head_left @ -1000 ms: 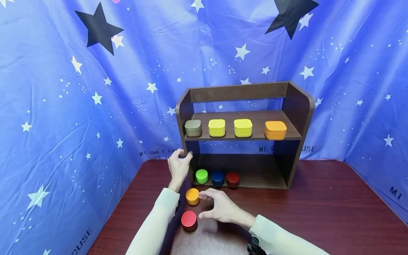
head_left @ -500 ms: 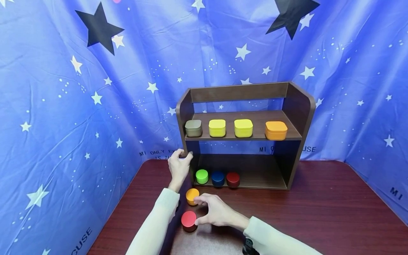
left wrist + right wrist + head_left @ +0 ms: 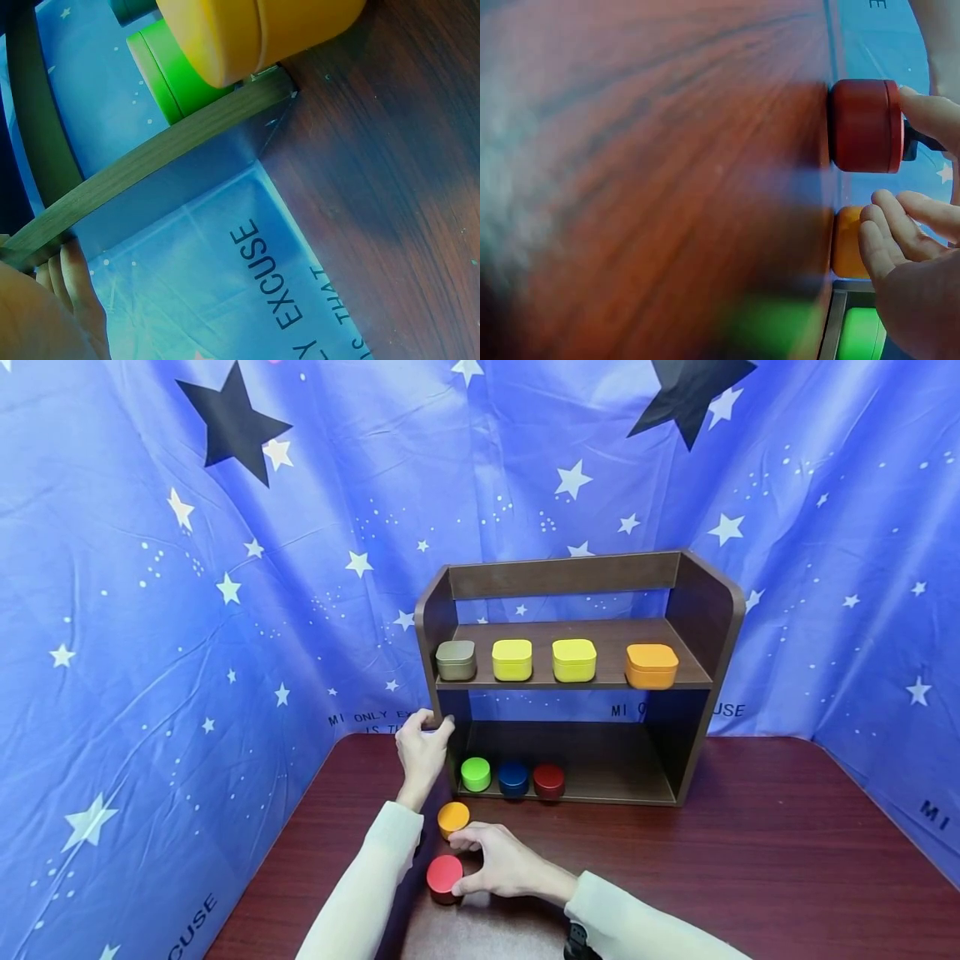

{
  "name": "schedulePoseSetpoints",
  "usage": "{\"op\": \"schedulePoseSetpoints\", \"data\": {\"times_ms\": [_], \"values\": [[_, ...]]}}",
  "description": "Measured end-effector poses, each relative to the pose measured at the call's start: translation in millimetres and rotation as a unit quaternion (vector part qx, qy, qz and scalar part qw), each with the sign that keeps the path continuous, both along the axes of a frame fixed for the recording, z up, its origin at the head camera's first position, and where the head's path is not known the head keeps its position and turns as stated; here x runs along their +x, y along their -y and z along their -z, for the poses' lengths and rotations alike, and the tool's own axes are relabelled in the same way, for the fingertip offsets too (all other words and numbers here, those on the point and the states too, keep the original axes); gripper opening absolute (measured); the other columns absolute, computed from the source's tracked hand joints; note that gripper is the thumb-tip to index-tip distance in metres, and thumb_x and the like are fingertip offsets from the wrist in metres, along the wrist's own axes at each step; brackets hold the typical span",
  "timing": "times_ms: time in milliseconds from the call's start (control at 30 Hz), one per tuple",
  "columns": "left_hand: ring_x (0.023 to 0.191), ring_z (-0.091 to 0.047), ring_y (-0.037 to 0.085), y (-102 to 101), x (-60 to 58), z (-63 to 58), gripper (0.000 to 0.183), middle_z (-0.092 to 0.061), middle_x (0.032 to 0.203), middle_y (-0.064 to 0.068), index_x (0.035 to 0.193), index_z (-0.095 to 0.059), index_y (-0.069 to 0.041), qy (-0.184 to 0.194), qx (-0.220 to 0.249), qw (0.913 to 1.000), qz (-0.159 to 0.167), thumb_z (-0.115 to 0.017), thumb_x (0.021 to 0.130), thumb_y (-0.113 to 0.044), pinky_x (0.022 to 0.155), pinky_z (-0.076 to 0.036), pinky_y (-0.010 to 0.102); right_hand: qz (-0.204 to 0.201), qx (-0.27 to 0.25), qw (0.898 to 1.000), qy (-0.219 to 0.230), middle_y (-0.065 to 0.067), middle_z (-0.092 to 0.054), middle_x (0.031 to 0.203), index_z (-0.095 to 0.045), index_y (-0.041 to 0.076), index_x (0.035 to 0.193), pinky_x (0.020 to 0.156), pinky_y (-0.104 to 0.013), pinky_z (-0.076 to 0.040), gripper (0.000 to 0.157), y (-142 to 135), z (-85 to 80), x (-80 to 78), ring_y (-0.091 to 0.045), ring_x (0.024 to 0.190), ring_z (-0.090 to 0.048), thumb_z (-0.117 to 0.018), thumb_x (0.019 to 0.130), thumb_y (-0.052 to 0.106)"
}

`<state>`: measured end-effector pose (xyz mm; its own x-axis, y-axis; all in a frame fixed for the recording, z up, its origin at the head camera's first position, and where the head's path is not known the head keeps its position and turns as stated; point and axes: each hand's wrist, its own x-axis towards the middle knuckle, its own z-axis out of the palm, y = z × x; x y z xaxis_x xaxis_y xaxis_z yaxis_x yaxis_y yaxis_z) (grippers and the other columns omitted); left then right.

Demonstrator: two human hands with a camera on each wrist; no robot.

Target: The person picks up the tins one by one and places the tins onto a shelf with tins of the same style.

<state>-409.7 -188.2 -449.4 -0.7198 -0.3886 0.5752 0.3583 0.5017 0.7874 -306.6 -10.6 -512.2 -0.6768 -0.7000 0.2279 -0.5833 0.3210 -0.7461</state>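
Observation:
My left hand (image 3: 422, 756) grips the left side panel of a dark brown two-tier shelf (image 3: 570, 575), thumb and fingers on either side of the panel's edge (image 3: 157, 159). Over the table, my right hand (image 3: 504, 862) has its thumb at the lid edge of a round red tin (image 3: 444, 870). Its fingers extend toward a round orange tin (image 3: 453, 816), apart from the thumb. In the right wrist view the red tin (image 3: 862, 126) stands upright with the thumb at its lid; the fingers overlap the orange tin (image 3: 846, 244).
Green (image 3: 476, 773), blue (image 3: 513, 779) and dark red (image 3: 549, 781) round tins line the lower tier's front. Above stand a grey-green square tin (image 3: 456, 660), two yellow ones (image 3: 512, 660) and an orange one (image 3: 651, 666). A blue starry curtain (image 3: 315, 568) surrounds the table (image 3: 780, 852).
My right hand has moved left and slightly down, bringing its thumb to the red tin and its fingers between the two tins. The left hand stays on the shelf panel.

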Motion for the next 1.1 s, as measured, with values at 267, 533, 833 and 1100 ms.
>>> {"op": "schedulePoseSetpoints", "data": {"times_ms": [267, 533, 833, 1100], "values": [[0.089, -0.072, 0.035, 0.5, -0.5, 0.3, 0.018, -0.079, 0.089, 0.016, 0.084, -0.077, -0.007, 0.000, 0.000, 1.0000, 0.001, -0.084, 0.086, -0.024, 0.081, -0.049, 0.041, 0.000, 0.012, 1.000, -0.008, -0.010, -0.079, 0.124, -0.073, 0.001, 0.132, 0.099, -0.025, -0.057, 0.061, 2.2, 1.2, 1.1, -0.008, 0.107, -0.069, -0.095, 0.080, 0.024], [0.088, -0.072, 0.035, -0.1, -0.1, -0.4, 0.018, -0.078, 0.088, 0.015, 0.083, -0.077, -0.008, -0.002, 0.002, 1.0000, 0.000, -0.084, 0.086, -0.024, 0.080, -0.048, 0.041, -0.006, 0.027, 1.000, -0.005, -0.006, -0.078, 0.122, -0.073, 0.003, 0.132, 0.100, -0.023, -0.056, 0.060, 7.1, -1.4, 5.0, -0.001, 0.108, -0.068, -0.095, 0.081, 0.025], [0.089, -0.072, 0.035, 0.1, -0.4, 0.0, 0.018, -0.079, 0.089, 0.016, 0.083, -0.077, -0.007, -0.002, 0.003, 1.0000, -0.001, -0.084, 0.086, -0.023, 0.080, -0.048, 0.040, -0.001, 0.039, 0.999, -0.004, -0.002, -0.079, 0.122, -0.074, 0.007, 0.131, 0.103, -0.025, -0.054, 0.056, 9.4, 0.5, 4.6, 0.001, 0.109, -0.065, -0.095, 0.081, 0.025], [0.088, -0.072, 0.036, -0.1, 0.7, -0.3, 0.019, -0.079, 0.089, 0.016, 0.083, -0.077, -0.007, -0.004, 0.001, 1.0000, 0.002, -0.084, 0.086, -0.024, 0.080, -0.049, 0.042, 0.002, 0.045, 0.999, -0.005, -0.001, -0.080, 0.124, -0.075, 0.008, 0.130, 0.104, -0.026, -0.054, 0.055, 9.8, 0.7, 4.4, 0.000, 0.111, -0.066, -0.095, 0.081, 0.026]]}}
